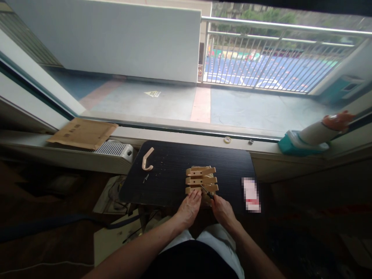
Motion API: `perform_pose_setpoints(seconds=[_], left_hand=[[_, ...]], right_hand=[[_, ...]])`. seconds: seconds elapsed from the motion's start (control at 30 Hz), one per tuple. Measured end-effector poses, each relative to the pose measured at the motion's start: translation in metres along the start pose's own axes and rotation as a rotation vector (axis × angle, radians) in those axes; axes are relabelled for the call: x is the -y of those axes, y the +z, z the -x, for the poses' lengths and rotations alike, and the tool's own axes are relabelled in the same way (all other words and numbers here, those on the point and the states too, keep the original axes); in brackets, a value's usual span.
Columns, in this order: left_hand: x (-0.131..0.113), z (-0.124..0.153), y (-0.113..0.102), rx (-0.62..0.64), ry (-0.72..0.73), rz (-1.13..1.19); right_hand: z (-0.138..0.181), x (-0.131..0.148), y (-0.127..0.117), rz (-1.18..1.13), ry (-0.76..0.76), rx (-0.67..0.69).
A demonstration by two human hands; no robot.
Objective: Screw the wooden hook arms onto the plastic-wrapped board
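Three light wooden hooks [201,181] lie side by side on a dark table, with crinkled clear plastic under and beside them. Dark screw holes show in the two farther ones. My left hand [189,207] grips the near end of the closest hook, fingers together on its left part. My right hand [223,211] is closed around the dark handle of a screwdriver [209,195]. Its thin shaft points up and left, with the tip at the closest hook. A separate wooden hook [147,159] lies at the table's left, a few screws [145,178] just below it.
The black table [174,155] stands against a window sill. A brown envelope [84,133] lies over the radiator at left. A pixelated pink item [251,195] is at the table's right edge. On the sill are a tape roll [227,140] and a teal container [302,143].
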State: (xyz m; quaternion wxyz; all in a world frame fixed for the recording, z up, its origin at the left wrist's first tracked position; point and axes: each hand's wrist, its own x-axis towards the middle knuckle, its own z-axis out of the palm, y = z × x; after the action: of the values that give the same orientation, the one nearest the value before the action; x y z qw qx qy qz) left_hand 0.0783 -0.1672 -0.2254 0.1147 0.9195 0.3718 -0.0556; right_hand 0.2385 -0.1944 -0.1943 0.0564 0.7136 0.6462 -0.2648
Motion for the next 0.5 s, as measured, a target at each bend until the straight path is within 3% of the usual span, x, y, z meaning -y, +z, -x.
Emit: perform_pose_setpoints(seconds=[0.13,0.27,0.4,0.5], left_hand=[[-0.0008,0.0001,-0.0008,-0.015,-0.004,0.0],[-0.0016,0.0002,-0.0044,-0.008,0.0,0.0],[-0.0023,0.0001,-0.0063,-0.006,0.001,0.003],[-0.0029,0.0,-0.005,-0.004,-0.009,0.01]], right_hand=[[0.0002,-0.0009,0.0046,-0.011,0.014,0.041],[-0.0004,0.0013,0.0036,-0.04,0.006,-0.012],[0.0003,0.0025,0.0042,-0.014,0.033,0.057],[0.0008,0.0003,0.0056,-0.013,0.011,0.013]])
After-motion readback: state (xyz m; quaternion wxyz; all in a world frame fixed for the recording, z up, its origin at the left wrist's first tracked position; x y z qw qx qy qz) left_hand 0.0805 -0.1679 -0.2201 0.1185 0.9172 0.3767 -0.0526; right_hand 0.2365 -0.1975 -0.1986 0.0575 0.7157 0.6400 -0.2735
